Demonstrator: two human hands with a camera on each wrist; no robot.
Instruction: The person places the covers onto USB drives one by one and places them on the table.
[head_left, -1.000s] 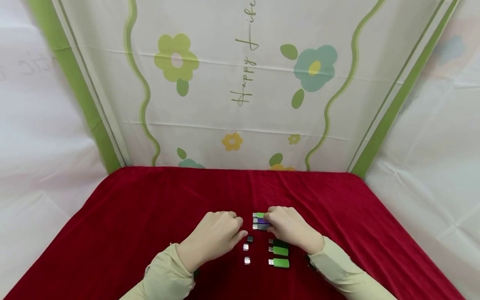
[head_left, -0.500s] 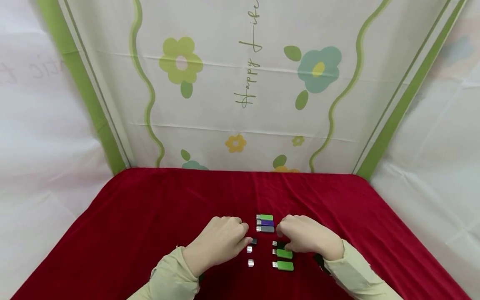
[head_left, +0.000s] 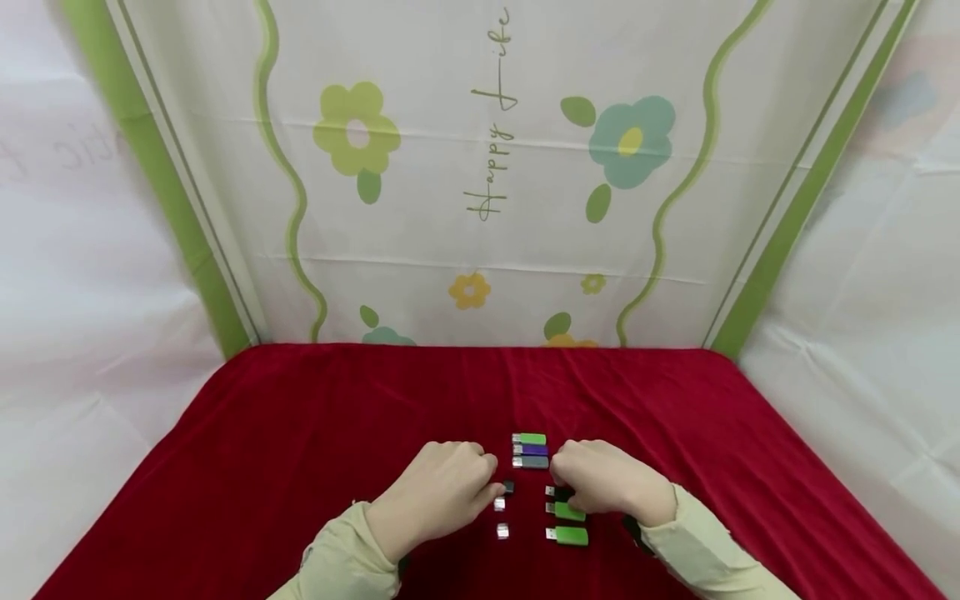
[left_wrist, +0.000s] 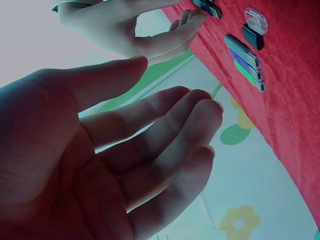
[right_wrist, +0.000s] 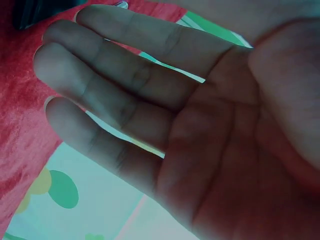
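My left hand hovers beside a black cap, fingers loosely bent and holding nothing in the left wrist view. Two clear caps, one nearer and one farther, lie in line with it. Over on the right, my right hand is above a black USB stick, partly covering it. Its fingers stretch out nearly straight in the right wrist view; nothing shows in the palm. Two uncapped green USB sticks lie nearer me, the middle one and the nearest.
Between and beyond the hands, three capped USB sticks lie side by side: green, purple and grey. A red velvet cloth covers the table. White printed fabric walls enclose it at the back and sides.
My right hand has drawn back from the three capped sticks, off to the right and nearer me, over the black stick. The left hand has barely moved; the head view shifted slightly.
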